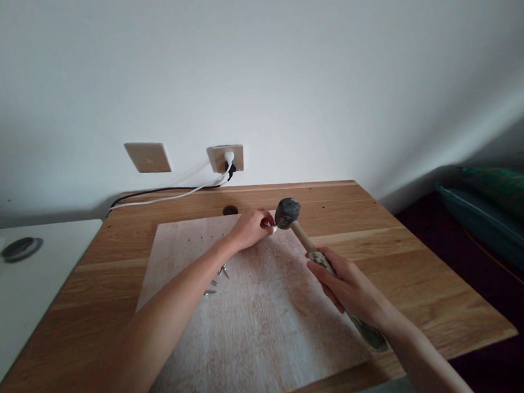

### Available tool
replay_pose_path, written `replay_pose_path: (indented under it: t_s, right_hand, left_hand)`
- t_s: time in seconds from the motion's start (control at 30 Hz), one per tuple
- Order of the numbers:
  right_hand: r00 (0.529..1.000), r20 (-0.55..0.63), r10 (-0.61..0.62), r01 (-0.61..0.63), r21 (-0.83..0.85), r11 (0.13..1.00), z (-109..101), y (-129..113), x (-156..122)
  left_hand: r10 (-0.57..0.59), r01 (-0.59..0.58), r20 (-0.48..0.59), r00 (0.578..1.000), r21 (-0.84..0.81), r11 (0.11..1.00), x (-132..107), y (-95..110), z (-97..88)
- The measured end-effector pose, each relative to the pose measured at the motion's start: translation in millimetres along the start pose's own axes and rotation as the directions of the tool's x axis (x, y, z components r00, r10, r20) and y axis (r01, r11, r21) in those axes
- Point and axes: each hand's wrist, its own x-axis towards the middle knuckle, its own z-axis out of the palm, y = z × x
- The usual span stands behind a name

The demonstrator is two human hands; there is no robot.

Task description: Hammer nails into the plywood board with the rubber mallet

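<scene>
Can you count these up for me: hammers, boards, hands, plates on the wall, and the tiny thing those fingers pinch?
hammer: 1
board: 1
hands: 2, left hand and right hand
wall plates: 2, blank plate and socket plate
small pale piece pinched by the left hand: 1
Total: 7

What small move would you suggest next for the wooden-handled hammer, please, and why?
Probably one light tap: the right hand holds the grey-headed wooden hammer right beside the left hand, which pinches something small at the pale plywood board.
</scene>
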Motion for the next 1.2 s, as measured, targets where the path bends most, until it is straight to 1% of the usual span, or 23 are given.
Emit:
replay_pose_path:
  t_s: [0.27, 0.53, 0.67, 0.8, 0.93, 1.1, 1.2]
  right_hand:
    - [1.000, -0.010, 0.010, -0.010, -0.008, 1.000, 0.7, 2.5, 0.9]
    - [1.000, -0.016, -0.002, 0.002, -0.021, 1.000, -0.7, 4.7, 2.4]
    - [1.000, 0.010, 0.001, -0.001, -0.027, 1.000, -0.2, 2.1, 0.1]
    - [1.000, 0.007, 0.020, -0.020, 0.000, 1.000, 0.9, 0.2, -1.0]
    - [1.000, -0.002, 0.011, -0.011, 0.012, 1.000, 1.7, 1.4, -0.6]
    - [0.999, -0.035, 0.010, -0.008, 0.057, 0.998, 2.6, 1.5, 0.4]
    - [1.000, -0.014, 0.012, -0.012, 0.029, 1.000, 2.9, -0.7, 1.1]
  left_hand:
    - [-0.014, 0.014, -0.008, 1.000, -0.013, 1.000, -0.5, -1.6, 2.8]
    - [-0.010, 0.010, -0.004, 1.000, -0.029, 1.000, 0.3, -0.5, 0.9]
    - [-0.029, 0.029, 0.012, 1.000, -0.019, 0.999, 0.6, -1.1, 0.3]
    - [-0.035, 0.036, 0.009, 0.999, -0.020, 0.999, 0.8, -2.5, 2.5]
    - [-0.024, 0.023, -0.016, 1.000, -0.051, 0.998, 0.4, -4.1, 4.9]
    - [-0.020, 0.019, -0.017, 1.000, -0.087, 0.996, -0.5, -3.3, 3.5]
    - [-0.023, 0.022, -0.010, 1.000, -0.062, 0.998, -0.4, -1.4, 1.6]
